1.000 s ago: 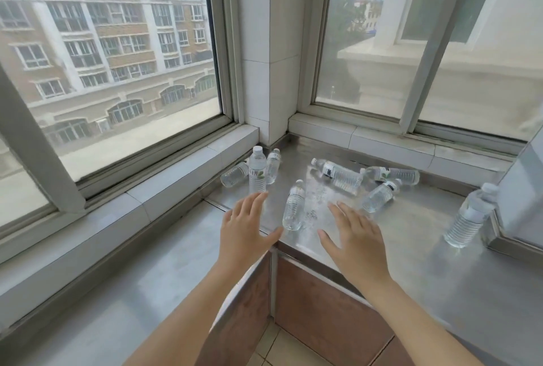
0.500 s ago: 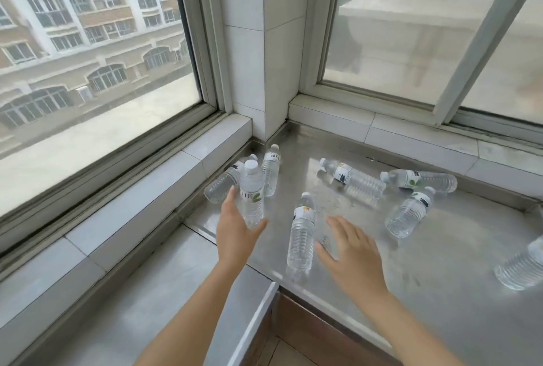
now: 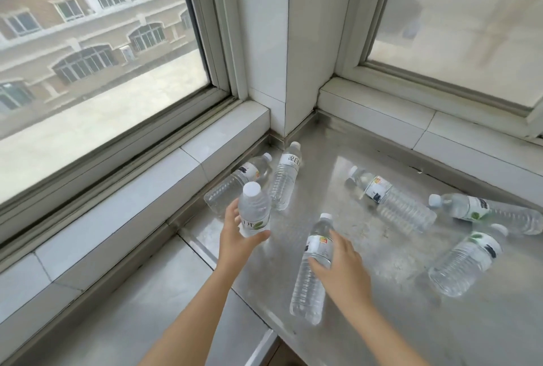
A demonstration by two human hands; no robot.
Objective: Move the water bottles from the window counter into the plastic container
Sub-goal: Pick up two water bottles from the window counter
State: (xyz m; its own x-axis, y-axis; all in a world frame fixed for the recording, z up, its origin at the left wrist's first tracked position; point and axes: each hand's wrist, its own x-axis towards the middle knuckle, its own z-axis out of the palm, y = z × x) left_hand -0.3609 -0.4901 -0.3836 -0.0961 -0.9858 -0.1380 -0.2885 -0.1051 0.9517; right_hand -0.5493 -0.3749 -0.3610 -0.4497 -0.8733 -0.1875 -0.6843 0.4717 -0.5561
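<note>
Several clear water bottles with white caps are on the steel window counter (image 3: 382, 321). My left hand (image 3: 235, 245) is wrapped around an upright bottle (image 3: 254, 212), thumb in front and fingers behind. My right hand (image 3: 343, 274) grips a second upright bottle (image 3: 308, 286) at its label. Two bottles lie in the corner by the left sill (image 3: 235, 186) (image 3: 285, 180). Three more lie to the right (image 3: 393, 204) (image 3: 496, 214) (image 3: 464, 262). The plastic container is out of view.
White tiled sills (image 3: 141, 189) run under windows on the left and at the back right, meeting at a tiled pillar (image 3: 282, 51). The counter's front edge (image 3: 264, 345) drops off below my arms.
Both hands have reached forward and closed on the two upright bottles. The view has moved closer to the corner and tilted down.
</note>
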